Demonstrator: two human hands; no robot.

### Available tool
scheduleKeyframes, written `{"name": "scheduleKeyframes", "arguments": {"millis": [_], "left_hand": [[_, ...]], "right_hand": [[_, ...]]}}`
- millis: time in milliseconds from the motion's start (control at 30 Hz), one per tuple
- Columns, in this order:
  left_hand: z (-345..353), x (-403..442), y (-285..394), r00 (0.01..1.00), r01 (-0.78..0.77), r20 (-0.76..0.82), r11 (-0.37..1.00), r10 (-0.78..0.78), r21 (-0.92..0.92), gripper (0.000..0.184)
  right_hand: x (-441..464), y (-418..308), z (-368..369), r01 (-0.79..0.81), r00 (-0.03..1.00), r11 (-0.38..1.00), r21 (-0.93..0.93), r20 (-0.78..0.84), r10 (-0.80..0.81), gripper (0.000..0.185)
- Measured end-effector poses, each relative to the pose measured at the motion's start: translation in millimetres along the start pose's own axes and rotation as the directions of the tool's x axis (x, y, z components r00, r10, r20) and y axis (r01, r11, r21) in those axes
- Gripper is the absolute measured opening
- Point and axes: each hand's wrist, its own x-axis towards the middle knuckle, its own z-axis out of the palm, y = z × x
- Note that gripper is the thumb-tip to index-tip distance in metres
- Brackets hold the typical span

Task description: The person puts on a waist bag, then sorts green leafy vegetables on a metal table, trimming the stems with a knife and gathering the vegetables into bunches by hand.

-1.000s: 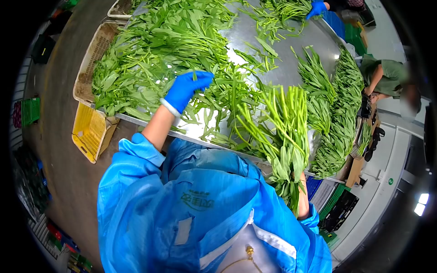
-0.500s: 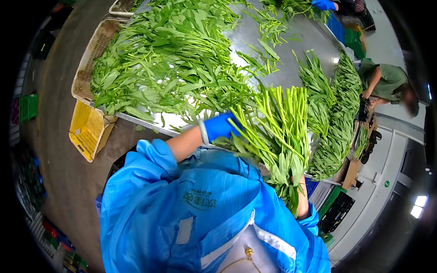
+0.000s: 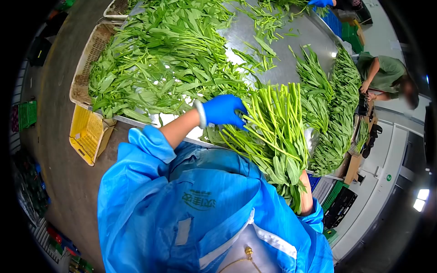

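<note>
Our left hand (image 3: 224,111) curls half-open fingers beside the bunch (image 3: 282,136). Leaves hide our right hand; we cannot tell its grip.

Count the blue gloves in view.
2: one on the left hand, at the stems of the bunch; one on a co-worker's hand at the top edge. The right hand is hidden by the bunch, so any glove there is unseen.

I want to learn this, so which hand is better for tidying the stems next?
Probably the left hand. It's right beside the stems, fingers apart. The right arm reaches to the leafy end, and its hand is hidden there, seemingly busy holding the bunch.
</note>
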Motion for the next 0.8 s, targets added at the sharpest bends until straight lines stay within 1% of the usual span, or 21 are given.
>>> {"name": "scheduleKeyframes", "arguments": {"millis": [33,100,133,233,267,300,333,367,400,433,467,500,567,600,633,667,700,733,767,800], "left_hand": [[13,4,-6,0.991,-0.136,0.021,0.979,0.134,0.149,0.043],[37,7,-10,0.965,-0.261,0.003,0.964,0.262,0.043,0.036],[43,8,-9,0.955,-0.289,-0.037,0.949,0.296,0.121,0.024],[29,4,-12,0.914,-0.206,-0.245,0.89,0.323,0.407,0.014],[18,3,-25,0.947,-0.163,-0.139,0.807,0.289,0.567,0.011],[3,-5,-29,0.955,-0.104,-0.152,0.767,0.255,0.634,0.01],[-1,-11,-54,0.882,-0.037,-0.337,0.763,0.329,0.646,0.01],[-15,-16,-68,0.923,0.103,-0.331,0.701,0.198,0.706,0.009],[-23,-27,-68,0.811,0.217,-0.583,0.902,0.046,0.374,0.01],[-31,-40,-67,0.783,0.27,-0.618,0.936,-0.075,0.228,0.038],[-39,-51,-47,0.778,0.472,-0.612,0.774,-0.14,0.423,0.076],[-44,-58,-40,0.766,0.514,-0.636,0.683,-0.094,0.519,0.094],[-36,-65,-21,0.719,0.45,-0.685,0.831,-0.12,0.327,0.095],[-23,-67,-30,0.837,0.351,-0.517,0.901,-0.179,0.254,0.093],[-8,-67,-47,0.924,0.266,-0.324,0.951,-0.204,0.159,0.092],[8,-59,-47,0.974,0.222,-0.01,0.963,-0.226,-0.154,0.093],[28,-46,-39,0.946,0.261,0.296,0.856,-0.134,-0.447,0.093],[48,-36,-28,0.972,0.177,0.236,0.677,-0.006,-0.714,0.091],[64,-25,-19,0.985,0.086,0.141,0.422,0.101,-0.902,0.089],[72,-12,-12,0.998,0.014,0.03,0.237,0.062,-0.971,0.09]], "right_hand": [[0,0,-1,-0.002,1.0,1.0,0.004,-0.002,0.002,0.083],[1,-1,-3,-0.003,1.0,1.0,0.008,-0.001,0.003,0.083],[1,0,-4,0.002,1.0,1.0,0.013,-0.003,-0.002,0.083],[1,1,-7,0.01,1.0,1.0,0.023,-0.004,-0.01,0.083],[0,2,-7,0.014,1.0,0.999,0.031,-0.007,-0.014,0.083],[1,2,-9,0.015,1.0,0.999,0.031,-0.005,-0.014,0.083],[2,1,-10,0.02,1.0,0.999,0.03,-0.002,-0.019,0.083],[3,1,-11,0.023,1.0,0.999,0.034,-0.003,-0.023,0.083],[3,0,-12,0.028,1.0,0.999,0.036,-0.001,-0.028,0.083],[4,0,-14,0.034,0.999,0.999,0.037,0.0,-0.034,0.083],[4,-2,-14,0.041,0.999,0.998,0.042,0.003,-0.041,0.083],[5,-3,-16,0.048,0.999,0.998,0.043,0.006,-0.049,0.083],[6,-5,-18,0.073,0.997,0.996,0.046,0.007,-0.073,0.083],[7,-6,-18,0.084,0.996,0.995,0.047,0.01,-0.085,0.082],[8,-7,-18,0.098,0.995,0.994,0.05,0.016,-0.099,0.082],[10,-9,-16,0.111,0.993,0.993,0.049,0.024,-0.113,0.082],[12,-11,-15,0.125,0.991,0.991,0.052,0.032,-0.127,0.082],[18,-14,-11,0.138,0.989,0.989,0.047,0.047,-0.141,0.082],[25,-17,-5,0.157,0.985,0.987,0.036,0.065,-0.159,0.082],[31,-22,7,0.171,0.982,0.985,-0.013,0.084,-0.169,0.082]]}}
